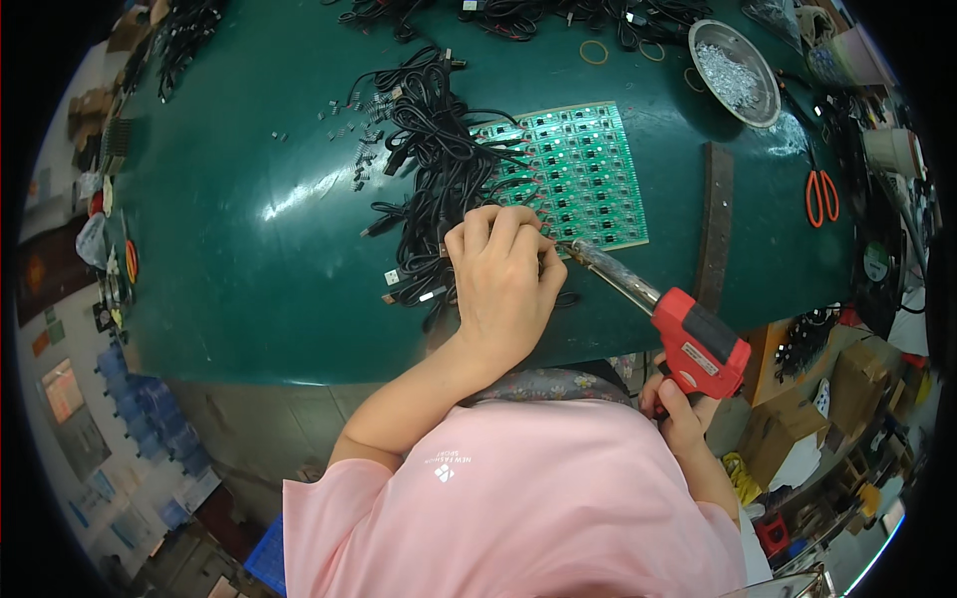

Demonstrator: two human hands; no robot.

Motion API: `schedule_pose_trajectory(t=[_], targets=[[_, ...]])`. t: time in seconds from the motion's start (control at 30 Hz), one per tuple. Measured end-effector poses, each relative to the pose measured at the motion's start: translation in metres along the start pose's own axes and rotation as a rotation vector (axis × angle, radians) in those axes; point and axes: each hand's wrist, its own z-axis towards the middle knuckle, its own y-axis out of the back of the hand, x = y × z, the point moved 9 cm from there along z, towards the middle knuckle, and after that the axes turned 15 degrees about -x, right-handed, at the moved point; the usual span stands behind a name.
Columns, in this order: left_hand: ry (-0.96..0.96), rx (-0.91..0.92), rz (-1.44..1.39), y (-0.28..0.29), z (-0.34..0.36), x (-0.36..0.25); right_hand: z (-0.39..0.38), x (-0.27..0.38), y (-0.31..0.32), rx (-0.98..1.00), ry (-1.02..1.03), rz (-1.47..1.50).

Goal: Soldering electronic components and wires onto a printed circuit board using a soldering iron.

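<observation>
In the head view, the left hand is curling at the near edge of a green rectangular circuit-board panel, its pinch hidden; the right hand, lower right of the panel, is gripping a red-and-black soldering gun, whose metal tip is reaching near the left fingertips.

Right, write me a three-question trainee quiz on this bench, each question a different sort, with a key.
1. Which hand grips the red soldering gun?
2. True or false: the bowl sits to the right of the green board.
3. What lies along the board's left side? a) scissors; b) black cables; c) a dark bar.

Key: 1. The right hand. 2. True. 3. b.
</observation>
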Motion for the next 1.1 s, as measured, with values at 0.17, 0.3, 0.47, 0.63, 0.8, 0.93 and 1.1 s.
schedule_pose_trajectory(t=[0.17, 0.3, 0.47, 0.63, 0.8, 0.93, 1.1], targets=[[-0.013, 0.003, 0.016, -0.001, 0.001, -0.002, -0.001, -0.002, -0.002, 0.021, 0.003, 0.027], [-0.025, 0.025, 0.038, -0.003, 0.001, -0.005, 0.001, -0.002, -0.003, -0.053, -0.007, -0.047], [-0.026, 0.037, 0.040, -0.003, 0.000, -0.005, -0.001, 0.002, 0.001, 0.040, 0.054, 0.005], [-0.033, 0.029, 0.036, -0.004, 0.000, -0.006, -0.001, 0.006, 0.005, 0.012, 0.042, 0.046], [-0.040, 0.028, 0.057, -0.004, 0.000, -0.006, -0.002, 0.001, 0.005, 0.035, -0.006, 0.012], [-0.067, 0.055, 0.085, -0.004, 0.003, -0.007, -0.003, 0.000, 0.007, 0.034, 0.024, 0.040], [-0.037, 0.165, 0.026, -0.001, 0.012, -0.002, -0.004, -0.003, 0.010, 0.035, 0.037, 0.041]])
